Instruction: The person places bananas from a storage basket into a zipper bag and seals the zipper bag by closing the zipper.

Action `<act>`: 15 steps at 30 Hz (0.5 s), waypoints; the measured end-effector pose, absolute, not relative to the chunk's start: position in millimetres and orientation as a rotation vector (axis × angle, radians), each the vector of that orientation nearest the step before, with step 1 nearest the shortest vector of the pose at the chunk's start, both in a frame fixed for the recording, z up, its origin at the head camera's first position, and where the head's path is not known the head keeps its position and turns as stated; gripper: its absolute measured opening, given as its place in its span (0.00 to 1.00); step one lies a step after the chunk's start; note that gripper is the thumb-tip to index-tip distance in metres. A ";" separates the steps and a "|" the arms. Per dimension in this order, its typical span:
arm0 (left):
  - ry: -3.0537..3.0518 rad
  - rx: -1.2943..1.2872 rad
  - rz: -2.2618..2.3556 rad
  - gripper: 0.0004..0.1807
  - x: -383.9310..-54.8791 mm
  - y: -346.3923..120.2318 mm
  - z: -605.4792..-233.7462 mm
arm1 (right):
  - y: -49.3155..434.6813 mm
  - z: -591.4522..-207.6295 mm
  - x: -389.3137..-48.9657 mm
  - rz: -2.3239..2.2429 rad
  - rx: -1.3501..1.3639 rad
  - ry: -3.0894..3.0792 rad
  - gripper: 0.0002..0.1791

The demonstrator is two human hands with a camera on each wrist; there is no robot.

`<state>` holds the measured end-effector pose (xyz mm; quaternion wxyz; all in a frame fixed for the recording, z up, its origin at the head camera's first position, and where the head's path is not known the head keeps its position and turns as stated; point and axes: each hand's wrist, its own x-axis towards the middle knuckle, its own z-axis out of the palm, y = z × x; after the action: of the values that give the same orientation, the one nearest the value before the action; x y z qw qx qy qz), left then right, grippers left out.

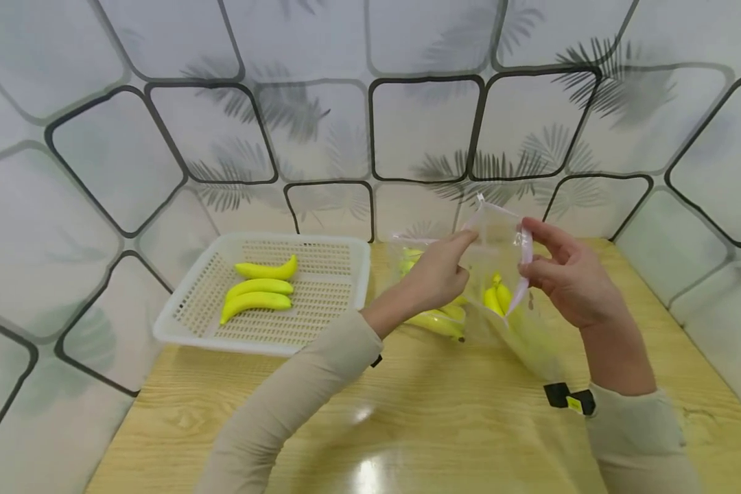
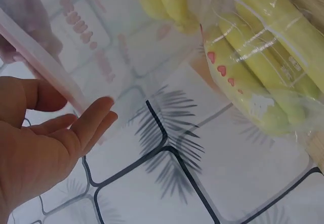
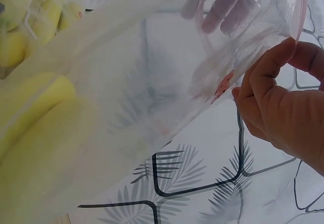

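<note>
A clear zip bag (image 1: 497, 237) with a pink zip strip stands upright between my two hands, its mouth spread. Inside its lower part lie yellow bananas (image 1: 491, 299). My right hand (image 1: 571, 278) pinches the strip on the right between thumb and fingers. On the opposite side of the mouth, my left hand (image 1: 429, 274) holds the bag's edge, which passes between thumb and fingers in the left wrist view. Through the film the other hand's fingers (image 3: 223, 8) show in the right wrist view. Printed red marks (image 2: 78, 24) run down the film.
Behind my left hand lies a second clear bag (image 2: 253, 57) filled with bananas. A white plastic basket (image 1: 222, 341) stands at left on the wooden table (image 1: 432, 412), with three bananas (image 1: 256, 302) in it. A patterned wall covering (image 1: 321, 130) rises behind the table.
</note>
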<state>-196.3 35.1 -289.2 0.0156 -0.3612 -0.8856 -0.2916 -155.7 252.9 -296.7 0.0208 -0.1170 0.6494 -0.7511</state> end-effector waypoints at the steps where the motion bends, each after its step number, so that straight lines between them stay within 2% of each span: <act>1: -2.755 -1.137 -0.931 0.34 -196.9 32.5 -289.1 | 252.1 -297.0 -155.4 -2.319 -0.360 2.023 0.40; 7: -2.764 -1.222 -1.157 0.30 -207.1 10.2 -285.7 | 247.8 -299.6 -155.6 -2.295 -0.353 2.026 0.40; 15: -2.734 -1.301 -1.741 0.28 -232.7 -31.0 -269.2 | 244.9 -307.5 -152.5 -2.352 -0.422 1.966 0.39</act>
<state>-232.7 -31.0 -269.2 -0.1745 -0.3667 -0.7708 -0.4909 -152.5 244.9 -307.5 0.0238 -0.1363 0.6352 -0.7599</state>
